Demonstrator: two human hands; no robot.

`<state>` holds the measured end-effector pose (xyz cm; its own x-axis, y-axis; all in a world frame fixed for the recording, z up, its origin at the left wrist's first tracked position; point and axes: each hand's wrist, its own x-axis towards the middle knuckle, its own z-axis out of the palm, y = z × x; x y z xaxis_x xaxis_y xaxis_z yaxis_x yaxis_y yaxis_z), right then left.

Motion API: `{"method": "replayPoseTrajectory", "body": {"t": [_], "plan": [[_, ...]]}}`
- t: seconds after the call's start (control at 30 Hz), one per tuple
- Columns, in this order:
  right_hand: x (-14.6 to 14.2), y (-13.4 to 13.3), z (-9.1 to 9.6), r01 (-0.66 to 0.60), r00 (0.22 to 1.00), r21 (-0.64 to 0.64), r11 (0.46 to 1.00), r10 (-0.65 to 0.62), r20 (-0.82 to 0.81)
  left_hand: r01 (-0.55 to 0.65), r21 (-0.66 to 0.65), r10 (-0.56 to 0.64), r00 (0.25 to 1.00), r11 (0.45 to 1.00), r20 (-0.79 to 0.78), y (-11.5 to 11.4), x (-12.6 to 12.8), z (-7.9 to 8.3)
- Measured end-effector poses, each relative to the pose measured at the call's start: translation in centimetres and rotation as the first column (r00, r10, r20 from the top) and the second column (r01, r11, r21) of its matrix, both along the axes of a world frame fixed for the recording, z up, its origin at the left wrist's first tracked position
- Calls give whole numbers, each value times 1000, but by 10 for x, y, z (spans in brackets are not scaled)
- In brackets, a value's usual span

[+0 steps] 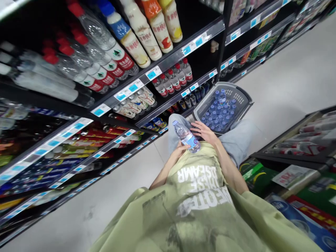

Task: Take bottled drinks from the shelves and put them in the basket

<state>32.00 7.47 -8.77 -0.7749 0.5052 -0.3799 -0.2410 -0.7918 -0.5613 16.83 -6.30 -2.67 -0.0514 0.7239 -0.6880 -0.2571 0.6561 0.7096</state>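
A clear plastic water bottle [183, 134] with a purple-blue cap and a pale blue-pink label is tilted in front of my shirt. My left hand [180, 150] is closed round its lower part, with the thumb across the label. Close beside the bottle's upper right side is my right hand [204, 132], fingers stretched and apart; whether the fingertips touch the bottle I cannot tell. Beyond my knees, a grey shopping basket [241, 96] on the floor holds several similar blue-capped bottles [217, 113], mostly upright and packed together.
Shelves run along the left, carrying red-capped water bottles [102, 52], milky drink bottles [147, 31], smaller red-capped bottles [174, 79] and price tags [128, 90]. A display [296, 154] with packs and boxes stands close on my right. Pale floor [291, 77] stretches ahead.
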Motion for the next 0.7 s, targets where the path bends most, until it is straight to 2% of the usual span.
{"method": "replayPoseTrajectory", "body": {"t": [0.17, 0.4, 0.47, 0.57, 0.7], "plan": [[2, -7, -10, -101, 991, 49, 994, 96, 92, -45, 35, 44, 999, 998, 24, -12, 4, 18], [-1, -12, -21, -132, 974, 101, 986, 110, 199, 39, 34, -36, 995, 999, -91, -11, 11, 72], [-1, -12, -22, -131, 971, 109, 985, 106, 215, 31, 61, -22, 990, 998, -141, -10, 11, 81], [-1, -10, -22, -134, 967, 116, 984, 104, 233, 29, 60, -19, 986, 998, -168, -13, 10, 82], [-5, -10, -13, -143, 962, 119, 983, 110, 248, 67, 42, -63, 993, 997, -101, -18, 6, 74]]}}
